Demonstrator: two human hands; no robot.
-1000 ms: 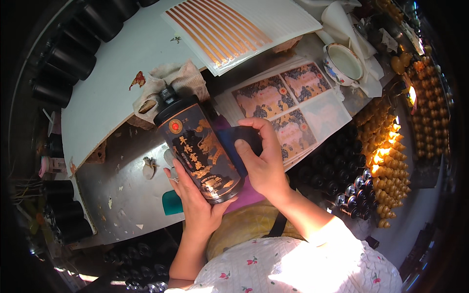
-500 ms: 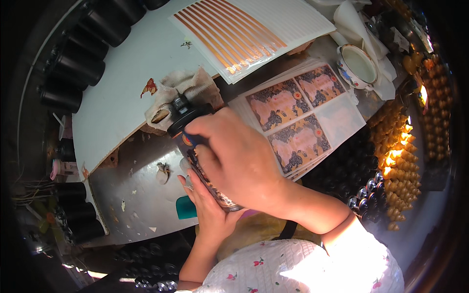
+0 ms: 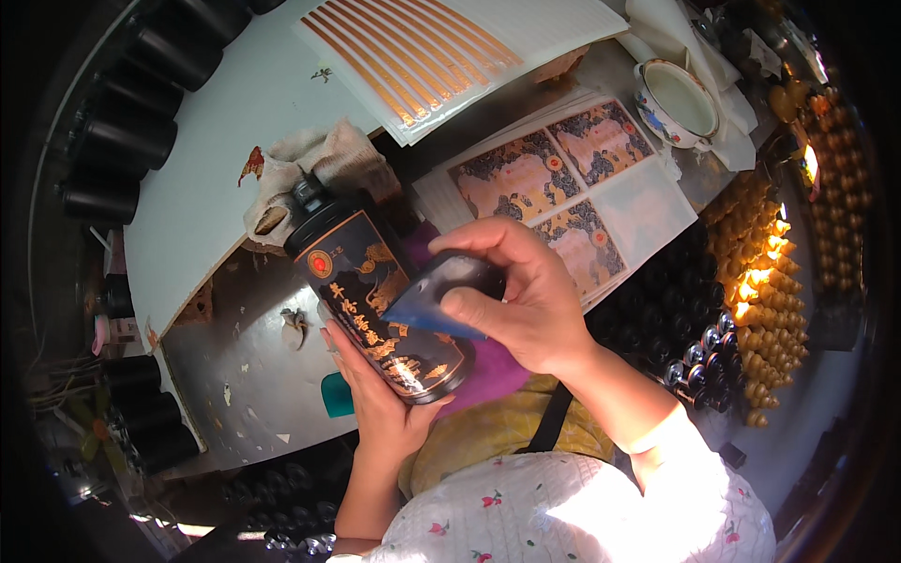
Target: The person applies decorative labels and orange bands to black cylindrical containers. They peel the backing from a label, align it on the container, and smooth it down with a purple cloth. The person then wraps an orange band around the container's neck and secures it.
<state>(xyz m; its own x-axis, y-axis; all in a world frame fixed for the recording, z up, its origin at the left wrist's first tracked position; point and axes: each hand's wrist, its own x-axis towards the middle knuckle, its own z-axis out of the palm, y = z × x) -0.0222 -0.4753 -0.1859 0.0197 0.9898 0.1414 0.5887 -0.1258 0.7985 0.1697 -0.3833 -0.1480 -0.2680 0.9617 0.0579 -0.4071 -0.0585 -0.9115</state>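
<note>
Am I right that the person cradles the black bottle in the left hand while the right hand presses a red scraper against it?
Not quite: in the head view the scraper is blue. The left hand does cradle the black bottle, and the right hand holds the scraper against it.

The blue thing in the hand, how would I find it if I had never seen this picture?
Start at the big black bottle with gold patterns, lying tilted across the left hand in the middle of the picture. The right hand comes over it from the right, and in its grip is the flat blue scraper, pressed on the bottle's side. It is the only smooth blue piece among all the black and gold.
</note>
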